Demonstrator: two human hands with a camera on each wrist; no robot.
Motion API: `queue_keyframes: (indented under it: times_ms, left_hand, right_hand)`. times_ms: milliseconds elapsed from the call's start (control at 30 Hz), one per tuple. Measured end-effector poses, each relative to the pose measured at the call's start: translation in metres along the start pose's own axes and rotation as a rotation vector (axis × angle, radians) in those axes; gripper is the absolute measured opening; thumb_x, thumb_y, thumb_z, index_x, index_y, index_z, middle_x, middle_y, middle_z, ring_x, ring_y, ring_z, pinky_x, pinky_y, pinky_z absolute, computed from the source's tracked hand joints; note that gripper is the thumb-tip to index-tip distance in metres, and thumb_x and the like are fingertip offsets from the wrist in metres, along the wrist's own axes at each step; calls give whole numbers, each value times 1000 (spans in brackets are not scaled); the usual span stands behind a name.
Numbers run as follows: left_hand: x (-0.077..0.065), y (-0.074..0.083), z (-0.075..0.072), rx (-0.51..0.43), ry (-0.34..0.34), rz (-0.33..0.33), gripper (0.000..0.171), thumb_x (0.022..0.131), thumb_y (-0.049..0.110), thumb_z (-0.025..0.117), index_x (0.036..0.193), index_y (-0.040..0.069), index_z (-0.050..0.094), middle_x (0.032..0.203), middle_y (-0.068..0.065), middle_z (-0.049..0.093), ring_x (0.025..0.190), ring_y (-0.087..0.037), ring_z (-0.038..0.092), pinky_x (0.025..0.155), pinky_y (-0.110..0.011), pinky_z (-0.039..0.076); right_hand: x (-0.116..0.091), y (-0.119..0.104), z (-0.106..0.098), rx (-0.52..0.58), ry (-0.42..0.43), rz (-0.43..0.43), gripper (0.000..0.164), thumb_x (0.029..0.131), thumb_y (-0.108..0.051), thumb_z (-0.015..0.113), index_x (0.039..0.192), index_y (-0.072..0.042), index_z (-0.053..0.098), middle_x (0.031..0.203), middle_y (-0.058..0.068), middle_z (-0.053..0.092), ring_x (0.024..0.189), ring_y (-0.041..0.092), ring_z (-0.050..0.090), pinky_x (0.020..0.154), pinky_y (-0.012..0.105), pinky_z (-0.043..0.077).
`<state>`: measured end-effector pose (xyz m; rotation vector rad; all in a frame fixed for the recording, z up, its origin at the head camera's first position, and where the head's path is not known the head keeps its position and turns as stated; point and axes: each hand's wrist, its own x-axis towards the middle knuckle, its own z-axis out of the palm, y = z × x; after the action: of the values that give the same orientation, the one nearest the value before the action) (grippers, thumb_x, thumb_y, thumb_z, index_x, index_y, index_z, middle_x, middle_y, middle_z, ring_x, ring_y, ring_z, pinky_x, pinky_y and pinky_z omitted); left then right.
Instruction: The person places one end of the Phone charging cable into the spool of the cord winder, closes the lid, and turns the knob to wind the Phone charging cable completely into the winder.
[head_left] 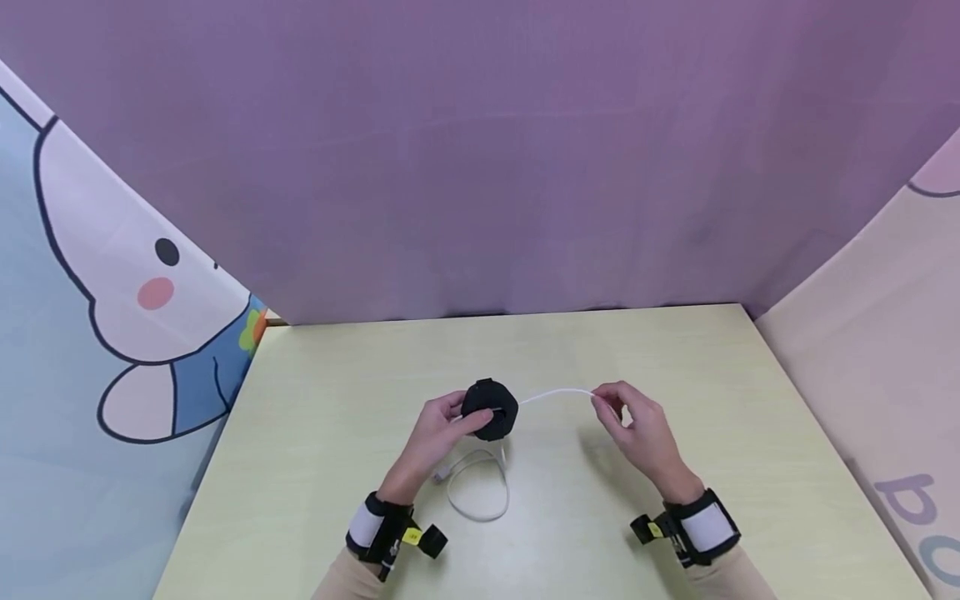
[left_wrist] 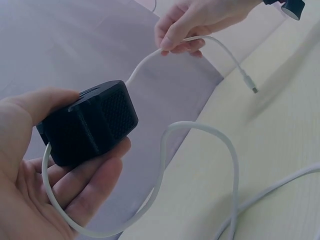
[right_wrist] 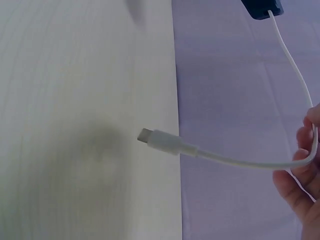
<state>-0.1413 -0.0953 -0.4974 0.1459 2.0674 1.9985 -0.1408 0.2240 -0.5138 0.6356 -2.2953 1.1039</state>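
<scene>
My left hand (head_left: 441, 429) grips a small black many-sided holder (head_left: 491, 423), thumb on one face and fingers beneath it, above the table. A white charging cable (head_left: 557, 392) runs through the holder and out on both sides. To the right, my right hand (head_left: 641, 429) pinches the cable between thumb and fingers. Past that pinch, the cable's small metal-tipped connector (right_wrist: 162, 141) hangs free in the right wrist view. On the holder's other side the cable drops into a loose loop (head_left: 480, 518) on the table, its larger plug (head_left: 441, 475) lying by the left wrist.
The pale wooden table (head_left: 600, 350) ends at a purple cloth wall (head_left: 480, 167) at the back. A cartoon-printed panel (head_left: 150, 333) stands on the left, a pale lettered panel (head_left: 862, 350) on the right. Each wrist wears a strapped camera.
</scene>
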Motion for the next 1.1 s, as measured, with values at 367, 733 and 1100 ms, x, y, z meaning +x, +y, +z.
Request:
queue_keyframes:
  times_ms: [367, 733, 1100]
  left_hand:
    - [-1, 1, 11, -26, -51, 15, 45, 95, 15, 72, 133, -8, 62, 116, -23, 74, 97, -11, 73, 88, -25, 57]
    - [-2, 3, 22, -15, -100, 6, 46, 97, 22, 73, 135, -1, 63, 118, -18, 75, 106, -20, 73, 94, -28, 56]
    - [-1, 3, 22, -14, -98, -3, 46, 96, 21, 73, 135, -1, 63, 117, -18, 75, 105, -18, 73, 93, -27, 56]
  right_hand:
    - [1, -5, 20, 80, -130, -5, 44, 88, 8, 73, 129, -3, 65, 77, -12, 58, 70, 3, 53, 54, 21, 44]
    - [8, -23, 40, 195, -162, -110, 30, 88, 7, 74, 115, -7, 75, 86, -7, 64, 74, 4, 54, 61, 17, 46]
    - [10, -25, 44, 219, -99, -143, 29, 82, 12, 79, 101, -10, 77, 93, 0, 75, 80, 12, 67, 68, 17, 53]
